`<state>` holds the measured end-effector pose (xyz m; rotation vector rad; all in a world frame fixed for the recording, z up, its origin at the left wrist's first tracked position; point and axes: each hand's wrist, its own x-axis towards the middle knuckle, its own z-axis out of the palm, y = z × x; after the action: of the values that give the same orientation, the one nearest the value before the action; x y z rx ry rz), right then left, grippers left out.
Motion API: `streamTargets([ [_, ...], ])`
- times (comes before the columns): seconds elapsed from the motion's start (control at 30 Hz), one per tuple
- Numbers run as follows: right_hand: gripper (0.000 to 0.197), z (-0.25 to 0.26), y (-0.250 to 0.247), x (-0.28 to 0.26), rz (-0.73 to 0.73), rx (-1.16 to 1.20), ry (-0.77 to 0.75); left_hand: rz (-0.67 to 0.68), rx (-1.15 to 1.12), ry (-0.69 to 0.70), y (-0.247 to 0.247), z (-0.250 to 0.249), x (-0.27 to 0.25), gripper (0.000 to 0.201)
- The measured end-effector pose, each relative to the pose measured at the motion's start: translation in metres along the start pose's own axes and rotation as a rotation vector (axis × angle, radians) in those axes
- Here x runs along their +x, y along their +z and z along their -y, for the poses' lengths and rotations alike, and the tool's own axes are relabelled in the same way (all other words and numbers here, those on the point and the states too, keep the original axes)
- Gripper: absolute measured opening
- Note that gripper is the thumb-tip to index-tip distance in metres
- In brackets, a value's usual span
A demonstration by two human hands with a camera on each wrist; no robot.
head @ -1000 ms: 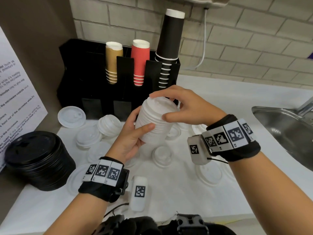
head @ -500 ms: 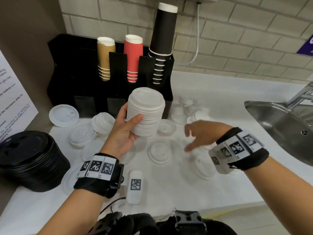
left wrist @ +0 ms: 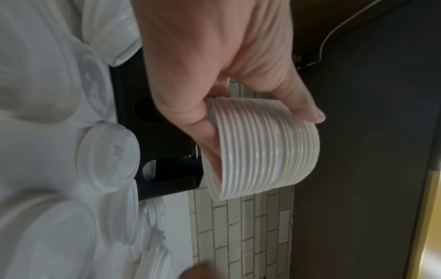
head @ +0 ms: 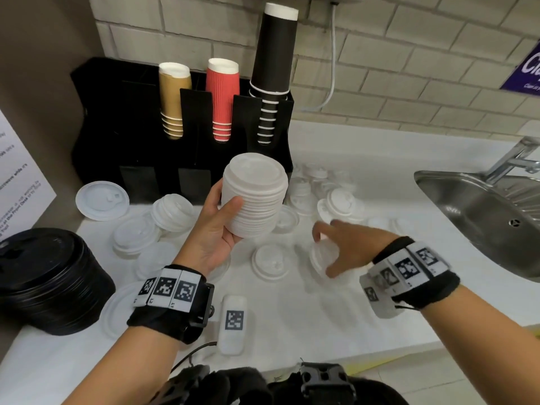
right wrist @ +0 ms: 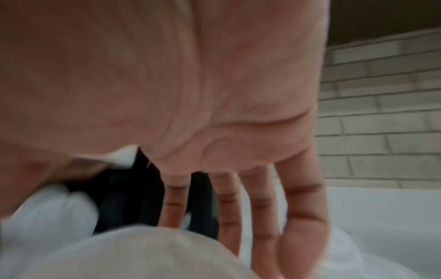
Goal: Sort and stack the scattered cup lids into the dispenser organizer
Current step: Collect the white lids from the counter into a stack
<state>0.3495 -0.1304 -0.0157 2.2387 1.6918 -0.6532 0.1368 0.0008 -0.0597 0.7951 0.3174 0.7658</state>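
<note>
My left hand point(head: 217, 229) grips a tall stack of white cup lids point(head: 254, 197) above the counter, in front of the black dispenser organizer point(head: 140, 135). In the left wrist view the thumb and fingers point(left wrist: 307, 111) wrap the ribbed stack point(left wrist: 262, 149). My right hand point(head: 347, 247) hovers low over a single white lid point(head: 317, 258) on the counter, fingers spread and blurred. The right wrist view shows straight fingers point(right wrist: 303, 217) above that lid point(right wrist: 143, 254). Whether they touch it is unclear.
Loose white lids lie around: a flat one point(head: 102, 200), a small pile point(head: 172, 211), another point(head: 271, 261), and small lids point(head: 339, 201). A stack of black lids point(head: 49, 282) sits left. Steel sink point(head: 491, 217) at right. A tagged white device point(head: 233, 323) lies near the front edge.
My right hand left the top of the stack and swung down and right to a lid on the counter. The left hand kept holding the stack.
</note>
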Motion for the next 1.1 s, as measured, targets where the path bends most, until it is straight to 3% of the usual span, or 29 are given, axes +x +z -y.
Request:
streamTargets([
  [0.13,0.053,0.01,-0.038,-0.015,-0.416,0.538,-0.292,0.01,-0.013,-0.018,0.003,0.002,0.0,0.104],
  [0.2,0.051,0.022,-0.047,-0.021,-0.577,0.755,-0.37,0.005,-0.006,-0.019,0.004,0.002,0.0,0.102],
  [0.33,0.051,0.05,-0.056,-0.024,-0.727,0.785,-0.462,-0.005,0.03,-0.016,0.006,0.004,-0.002,0.102],
  [0.7,0.049,0.071,-0.066,-0.011,-0.71,0.515,-0.493,-0.005,0.127,-0.027,0.002,0.005,-0.005,0.111],
  [1.1,0.048,0.073,-0.074,-0.006,-0.597,0.424,-0.521,0.034,0.168,-0.039,0.0,0.008,-0.006,0.096],
])
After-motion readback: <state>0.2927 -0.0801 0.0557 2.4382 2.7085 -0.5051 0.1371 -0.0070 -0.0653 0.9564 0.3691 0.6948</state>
